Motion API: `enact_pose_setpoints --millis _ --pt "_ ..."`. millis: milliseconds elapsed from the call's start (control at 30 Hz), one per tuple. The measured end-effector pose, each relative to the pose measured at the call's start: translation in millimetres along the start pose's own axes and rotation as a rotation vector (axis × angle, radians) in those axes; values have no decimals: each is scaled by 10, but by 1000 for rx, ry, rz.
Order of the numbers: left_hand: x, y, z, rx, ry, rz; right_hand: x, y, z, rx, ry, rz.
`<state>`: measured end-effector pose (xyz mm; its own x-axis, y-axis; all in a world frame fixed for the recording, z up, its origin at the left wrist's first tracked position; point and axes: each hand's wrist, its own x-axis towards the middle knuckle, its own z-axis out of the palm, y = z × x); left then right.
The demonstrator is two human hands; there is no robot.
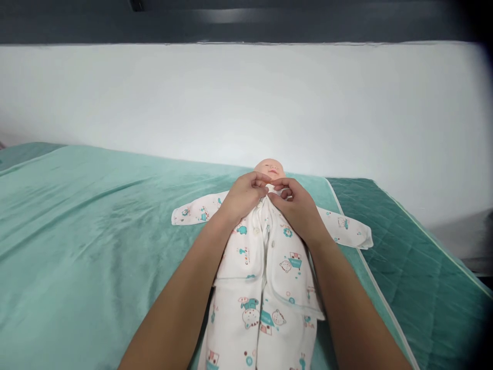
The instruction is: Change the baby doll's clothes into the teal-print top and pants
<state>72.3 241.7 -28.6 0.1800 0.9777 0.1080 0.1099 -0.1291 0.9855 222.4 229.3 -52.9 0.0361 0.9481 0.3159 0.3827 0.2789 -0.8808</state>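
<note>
A baby doll (269, 167) lies on its back, dressed in a white printed baby jacket (246, 246) and matching pants (250, 329). Both sleeves spread out to the sides. Just below the doll's chin, my left hand (248, 192) pinches one edge of the jacket's collar. My right hand (295, 203) pinches the other edge, its fingertips close to those of the left. Lower down, the jacket's front edges hang apart, with small buttons showing along them. Whether the collar edges are joined is hidden by my fingers.
Under the doll is a light green sheet (96, 231) spread over a bed. A darker green quilted mattress cover (404, 246) shows at the right. Behind the bed stands a white wall (192, 103), with a dark band (269, 20) above it.
</note>
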Motion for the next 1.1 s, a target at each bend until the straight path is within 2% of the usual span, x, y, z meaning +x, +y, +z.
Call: enact_pose_setpoints --millis 133,333,433,667,933,1100 --pt "-2 27 11 204 68 13 2 -13 -12 10 8 23" --pt "23 6 15 518 136 133 -13 -42 -18 22 11 54" --pt "29 -2 15 618 145 147 -23 -51 -24 11 19 53" --pt "9 14 -4 616 119 110 -51 -58 -7 -76 86 -36" --pt "-10 31 -19 545 128 133 -50 -44 -7 -40 162 -54" --pt "-6 23 -30 602 138 146 -53 -44 10 -87 169 -86"
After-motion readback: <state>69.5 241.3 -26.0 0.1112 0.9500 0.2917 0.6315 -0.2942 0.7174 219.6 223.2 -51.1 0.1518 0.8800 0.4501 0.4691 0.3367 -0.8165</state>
